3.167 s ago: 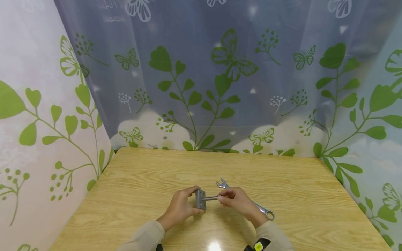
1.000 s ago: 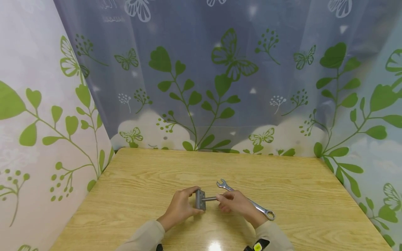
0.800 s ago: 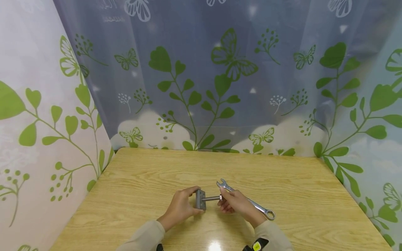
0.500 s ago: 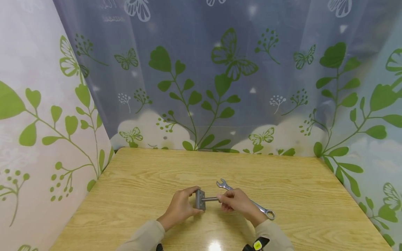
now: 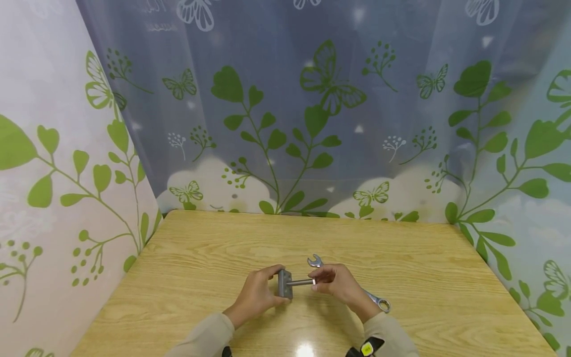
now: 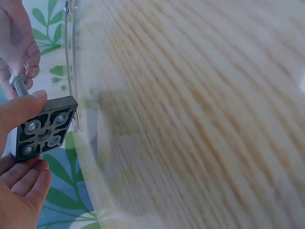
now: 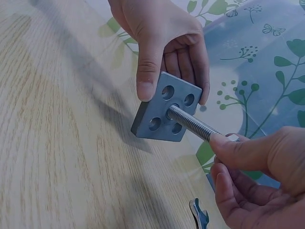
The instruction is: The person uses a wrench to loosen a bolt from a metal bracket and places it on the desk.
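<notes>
My left hand [image 5: 255, 293] grips a square grey metal plate [image 5: 282, 284] by two opposite edges, thumb on one side and fingers on the other, above the table. Round holes sit near the plate's corners, and a threaded bolt [image 7: 193, 124] stands in its central hole. Near the bolt's head, the thumb and fingers of my right hand [image 5: 341, 286] pinch it. Much of the thread shows between plate and fingers. In the left wrist view the plate's underside [image 6: 46, 133] has a ribbed, recessed pattern. A combination wrench [image 5: 378, 301] lies on the table, partly hidden behind my right hand.
The wood-grain table [image 5: 214, 248] reaches back to a printed curtain [image 5: 285, 148] with leaves and butterflies. Similar curtains close in the left and right sides. Bright glare spots the table's front.
My right fingers have shifted about the bolt's head, letting go partly and pinching it again, with the hand turned differently. Left hand, plate and wrench have stayed in place.
</notes>
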A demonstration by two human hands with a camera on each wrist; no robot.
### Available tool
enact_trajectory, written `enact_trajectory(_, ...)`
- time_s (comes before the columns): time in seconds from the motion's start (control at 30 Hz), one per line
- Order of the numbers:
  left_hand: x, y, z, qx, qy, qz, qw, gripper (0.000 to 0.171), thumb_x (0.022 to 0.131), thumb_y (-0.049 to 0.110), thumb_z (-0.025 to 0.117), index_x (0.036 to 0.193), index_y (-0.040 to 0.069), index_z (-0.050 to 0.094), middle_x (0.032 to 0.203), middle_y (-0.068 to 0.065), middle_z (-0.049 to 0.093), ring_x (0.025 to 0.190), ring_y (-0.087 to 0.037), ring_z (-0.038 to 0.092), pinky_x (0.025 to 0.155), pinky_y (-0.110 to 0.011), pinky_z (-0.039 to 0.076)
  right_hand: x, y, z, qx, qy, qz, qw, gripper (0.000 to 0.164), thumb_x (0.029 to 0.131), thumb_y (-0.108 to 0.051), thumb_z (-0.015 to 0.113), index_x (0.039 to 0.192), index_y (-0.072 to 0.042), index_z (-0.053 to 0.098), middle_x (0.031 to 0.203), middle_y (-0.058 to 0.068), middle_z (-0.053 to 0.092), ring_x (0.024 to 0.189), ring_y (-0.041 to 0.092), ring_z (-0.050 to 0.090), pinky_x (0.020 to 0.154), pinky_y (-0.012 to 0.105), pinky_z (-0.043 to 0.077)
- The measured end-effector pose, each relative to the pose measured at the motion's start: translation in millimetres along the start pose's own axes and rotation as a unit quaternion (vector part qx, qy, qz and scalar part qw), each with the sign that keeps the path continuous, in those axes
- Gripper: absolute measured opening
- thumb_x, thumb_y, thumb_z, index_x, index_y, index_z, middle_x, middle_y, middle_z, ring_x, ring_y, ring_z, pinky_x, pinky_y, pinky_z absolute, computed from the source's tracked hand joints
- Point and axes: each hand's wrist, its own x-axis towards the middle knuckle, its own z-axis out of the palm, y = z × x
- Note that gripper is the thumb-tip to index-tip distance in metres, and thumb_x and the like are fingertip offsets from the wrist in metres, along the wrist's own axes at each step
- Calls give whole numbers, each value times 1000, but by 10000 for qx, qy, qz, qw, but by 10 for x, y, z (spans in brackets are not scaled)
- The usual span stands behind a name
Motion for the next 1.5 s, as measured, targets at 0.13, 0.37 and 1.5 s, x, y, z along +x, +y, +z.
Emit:
enact_trajectory(0.13,3,-5,5,-8,-7,-5,10000,73,62,15,91,125,-2,59,119,-14,66,110,-29,63,96,-41,51,-4,4,5,12,-9,103,9999,29,79,-1,75,105,9,66,90,14,66,79,14,59,66,21,52)
enact_trajectory(0.37,-8,-25,27,56,77,93,9999,71,61,13,91,123,-2,60,118,-15,66,109,-29,64,95,-42,52,-33,-4,40,-39,-494,936,9944,41,93,-31,63,107,7,64,90,9,65,80,16,60,71,34,54)
enact_trajectory(1.5,-4,2,12,-36,8,-75,10000,73,62,16,91,125,-2,58,120,-13,66,111,-28,62,96,-42,51,-9,23,31,-26,-4,308,9995,36,82,-6,75,113,7,64,90,11,66,82,16,59,67,25,52)
